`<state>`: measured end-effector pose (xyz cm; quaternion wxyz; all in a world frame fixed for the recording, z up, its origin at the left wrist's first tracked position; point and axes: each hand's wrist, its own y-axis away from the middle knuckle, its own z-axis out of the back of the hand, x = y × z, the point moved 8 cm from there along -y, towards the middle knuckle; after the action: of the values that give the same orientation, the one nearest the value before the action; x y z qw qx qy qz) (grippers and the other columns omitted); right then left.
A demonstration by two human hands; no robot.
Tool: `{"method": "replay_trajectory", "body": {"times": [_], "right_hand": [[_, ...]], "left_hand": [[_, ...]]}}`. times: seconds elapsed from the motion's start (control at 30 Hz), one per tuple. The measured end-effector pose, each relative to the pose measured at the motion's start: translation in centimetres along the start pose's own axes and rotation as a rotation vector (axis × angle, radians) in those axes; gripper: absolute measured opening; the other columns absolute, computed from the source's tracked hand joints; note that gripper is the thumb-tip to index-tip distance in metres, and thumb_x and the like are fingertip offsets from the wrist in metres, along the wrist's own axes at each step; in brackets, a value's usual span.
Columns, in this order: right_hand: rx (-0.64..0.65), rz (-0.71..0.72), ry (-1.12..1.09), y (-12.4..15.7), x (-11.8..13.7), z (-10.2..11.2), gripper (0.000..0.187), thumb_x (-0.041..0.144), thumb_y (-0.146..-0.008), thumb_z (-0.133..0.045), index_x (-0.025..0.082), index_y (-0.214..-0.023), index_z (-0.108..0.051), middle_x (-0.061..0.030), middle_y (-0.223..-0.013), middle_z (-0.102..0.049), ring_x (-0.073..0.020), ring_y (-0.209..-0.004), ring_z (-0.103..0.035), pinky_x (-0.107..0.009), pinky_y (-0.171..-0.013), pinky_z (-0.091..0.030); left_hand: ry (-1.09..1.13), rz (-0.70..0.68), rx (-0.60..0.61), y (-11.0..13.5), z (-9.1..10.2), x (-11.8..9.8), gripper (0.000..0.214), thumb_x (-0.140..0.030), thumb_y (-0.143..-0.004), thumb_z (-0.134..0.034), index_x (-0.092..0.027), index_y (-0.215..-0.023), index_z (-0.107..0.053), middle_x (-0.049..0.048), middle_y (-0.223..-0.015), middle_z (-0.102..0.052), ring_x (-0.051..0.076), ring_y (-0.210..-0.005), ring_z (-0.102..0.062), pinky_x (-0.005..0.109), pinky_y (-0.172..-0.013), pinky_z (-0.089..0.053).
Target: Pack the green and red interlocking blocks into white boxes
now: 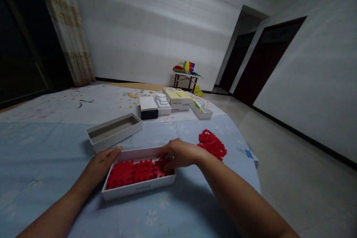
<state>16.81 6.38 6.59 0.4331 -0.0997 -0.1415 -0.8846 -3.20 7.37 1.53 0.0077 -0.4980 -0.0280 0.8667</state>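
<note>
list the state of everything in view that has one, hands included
white box: open, upright, partly covered by the right hand
red pieces inside: laid in a row
left hand: at the white box's left end
right hand: reaching into the white box, grip unclear
grey-lined box: open side up
red heap: loose on the tablecloth
blue clip: at the tablecloth's edge
curtain: hanging

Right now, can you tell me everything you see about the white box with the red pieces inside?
The white box is long, shallow and open-topped. It looks like cardboard, with small dark lettering on its near wall. It lies flat, slightly askew, on the blue tablecloth. Notched red pieces fill much of it. The left hand is against its left end; the right hand reaches into its right end.
</note>
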Motion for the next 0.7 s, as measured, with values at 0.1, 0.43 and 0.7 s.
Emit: {"method": "replay_trajectory", "body": {"times": [0.1,0.43,0.7], "right_hand": [[-0.068,0.008,-0.084,0.2,-0.4,-0.2,0.048,0.034,-0.068,-0.066,0.024,-0.114,-0.057,-0.0021,-0.098,-0.067,-0.0177,-0.089,-0.060,-0.030,-0.084,-0.039],[-0.665,-0.335,-0.213,7.3,-10.3,3.8,0.045,0.036,-0.076,-0.058,0.020,-0.118,-0.052,-0.0079,-0.120,-0.055,-0.0195,-0.111,-0.048,-0.036,-0.096,-0.034],[-0.390,-0.696,-0.121,13.8,-16.0,-1.3,0.109,0.064,-0.048,-0.068,0.025,-0.139,-0.022,-0.0129,-0.146,-0.013,-0.0352,-0.133,-0.008,-0.053,-0.104,-0.010]], "left_hand": [[0.036,0.026,0.047,0.0,-0.3,0.3,0.047,-0.055,-0.076,-0.042,-0.013,-0.077,-0.064,0.0010,-0.067,-0.070,0.023,-0.073,-0.064,0.028,-0.072,-0.048],[-0.056,0.056,-0.107,-0.8,1.3,0.6,0.051,-0.061,-0.062,-0.046,-0.017,-0.073,-0.069,0.0058,-0.084,-0.073,0.031,-0.094,-0.062,0.040,-0.092,-0.042],[-0.021,0.087,-0.123,-0.2,1.3,-0.8,0.045,-0.063,-0.055,-0.046,-0.023,-0.058,-0.067,0.0042,-0.070,-0.073,0.031,-0.082,-0.066,0.043,-0.086,-0.046]]}}
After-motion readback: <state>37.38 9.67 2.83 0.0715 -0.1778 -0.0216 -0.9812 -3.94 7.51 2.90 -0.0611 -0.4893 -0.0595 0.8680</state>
